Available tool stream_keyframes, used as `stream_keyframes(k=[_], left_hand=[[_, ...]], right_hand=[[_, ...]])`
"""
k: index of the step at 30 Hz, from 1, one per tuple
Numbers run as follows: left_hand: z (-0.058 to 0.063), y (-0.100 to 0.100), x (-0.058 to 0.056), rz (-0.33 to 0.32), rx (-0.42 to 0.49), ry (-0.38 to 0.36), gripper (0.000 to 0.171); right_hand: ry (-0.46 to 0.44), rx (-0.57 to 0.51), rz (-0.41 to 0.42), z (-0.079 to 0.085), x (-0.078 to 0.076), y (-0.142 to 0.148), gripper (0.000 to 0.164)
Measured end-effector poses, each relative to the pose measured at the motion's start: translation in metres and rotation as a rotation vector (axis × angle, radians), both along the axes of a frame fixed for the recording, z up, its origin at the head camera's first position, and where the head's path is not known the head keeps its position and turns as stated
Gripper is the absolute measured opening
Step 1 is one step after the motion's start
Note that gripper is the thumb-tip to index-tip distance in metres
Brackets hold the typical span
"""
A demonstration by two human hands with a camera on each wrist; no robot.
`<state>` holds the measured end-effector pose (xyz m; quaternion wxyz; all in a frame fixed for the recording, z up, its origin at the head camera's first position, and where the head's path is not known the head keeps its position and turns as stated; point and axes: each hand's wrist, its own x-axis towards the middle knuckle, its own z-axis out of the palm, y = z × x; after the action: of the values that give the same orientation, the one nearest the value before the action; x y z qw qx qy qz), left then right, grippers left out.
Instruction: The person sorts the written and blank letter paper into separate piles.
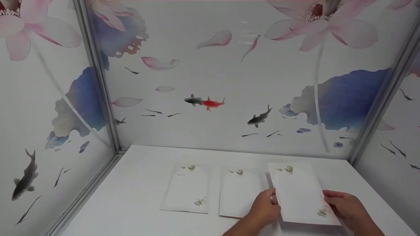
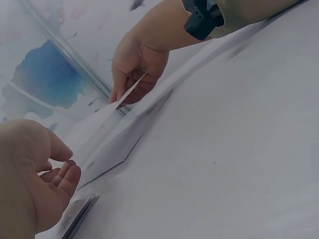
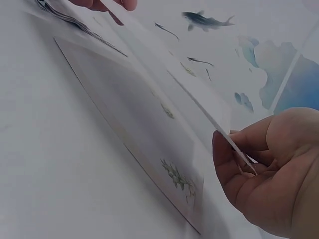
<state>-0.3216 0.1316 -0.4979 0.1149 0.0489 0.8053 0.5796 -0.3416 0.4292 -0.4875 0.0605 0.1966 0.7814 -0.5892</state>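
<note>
Both hands hold a sheet of printed letter paper (image 1: 298, 196) raised at the right of the table. My left hand (image 1: 264, 206) pinches its left edge, and my right hand (image 1: 349, 206) grips the right edge between thumb and fingers. Green plant prints mark its top left and lower right corners. Seen nearly edge-on in the right wrist view, the sheet is above another printed sheet (image 3: 119, 104) lying on the table. Just left of my left hand lies a stack of the same paper (image 1: 241, 193), its thick edge showing in the left wrist view.
A further printed sheet (image 1: 187, 188) with a short line of small text lies left of the stack. White panels (image 1: 213, 75) printed with lotus and fish enclose the white table (image 1: 121, 196) at the back and both sides, joined by metal posts (image 1: 98, 75).
</note>
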Motion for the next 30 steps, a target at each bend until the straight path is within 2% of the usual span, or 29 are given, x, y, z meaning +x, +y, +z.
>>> stream_keyframes(k=[5,10,14,17,23,30], left_hand=[[-0.001,-0.001,0.006,-0.025,-0.007,0.014,0.054],[-0.003,-0.003,0.010,-0.071,-0.037,0.055,0.053],[-0.006,-0.003,0.009,-0.111,-0.068,0.062,0.054],[-0.005,-0.003,0.008,-0.128,-0.081,0.036,0.054],[-0.004,0.000,0.008,-0.126,-0.102,0.003,0.053],[-0.003,0.000,0.009,-0.127,-0.095,0.017,0.054]], right_hand=[[-0.019,0.023,-0.044,-0.007,-0.004,0.004,0.059],[-0.007,0.196,-0.051,-0.015,-0.005,0.001,0.049],[-0.008,0.360,0.009,-0.015,-0.003,0.000,0.053],[-0.026,0.431,0.066,-0.014,-0.002,0.003,0.059],[-0.070,0.473,0.145,-0.012,-0.002,0.007,0.069],[-0.049,0.492,0.165,-0.010,-0.001,0.008,0.070]])
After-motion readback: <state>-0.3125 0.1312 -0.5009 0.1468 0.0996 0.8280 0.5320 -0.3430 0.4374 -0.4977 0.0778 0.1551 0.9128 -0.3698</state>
